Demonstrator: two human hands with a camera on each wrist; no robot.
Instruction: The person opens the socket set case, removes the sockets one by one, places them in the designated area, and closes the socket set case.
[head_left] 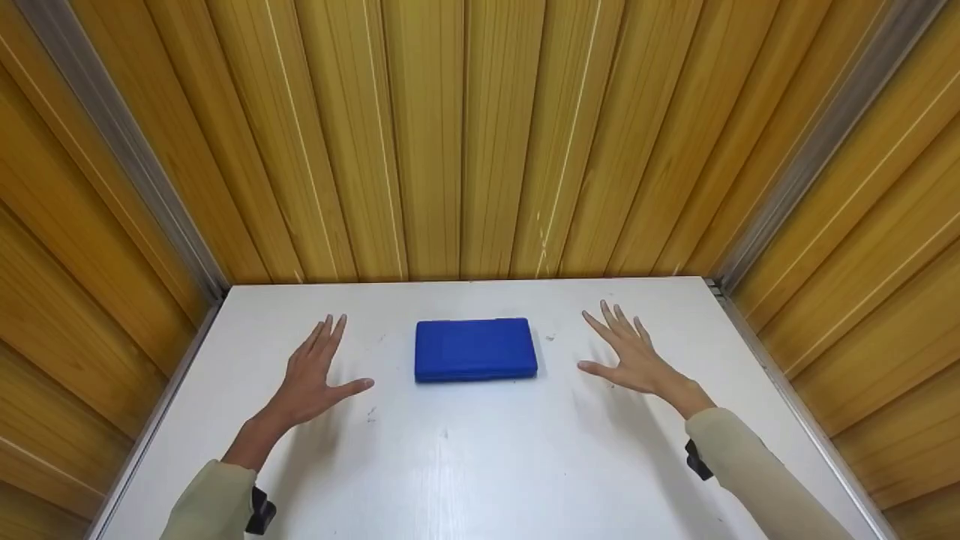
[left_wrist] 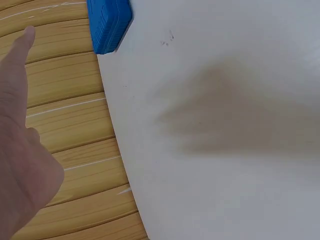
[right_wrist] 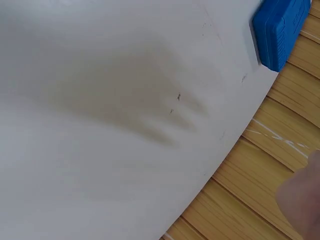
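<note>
A blue, flat rectangular case (head_left: pixel 476 349) lies closed on the white table, between the two hands. My left hand (head_left: pixel 313 379) is held above the table to its left, fingers straight and thumb spread toward the case, holding nothing. On the other side my right hand (head_left: pixel 628 356) hovers with fingers spread, touching nothing. Part of the left hand (left_wrist: pixel 22 145) shows in the left wrist view, with a corner of the case (left_wrist: pixel 108 25) at the top. The right wrist view shows the case (right_wrist: pixel 281 32) at upper right and a bit of the right hand (right_wrist: pixel 302 197).
The white table (head_left: pixel 450 465) has small dark marks and shadows of both hands on it. Yellow wood-patterned panels (head_left: pixel 427 150) stand behind the table and at both sides, with grey metal posts (head_left: pixel 127 135) at the corners. Each sleeve has a black device at the wrist.
</note>
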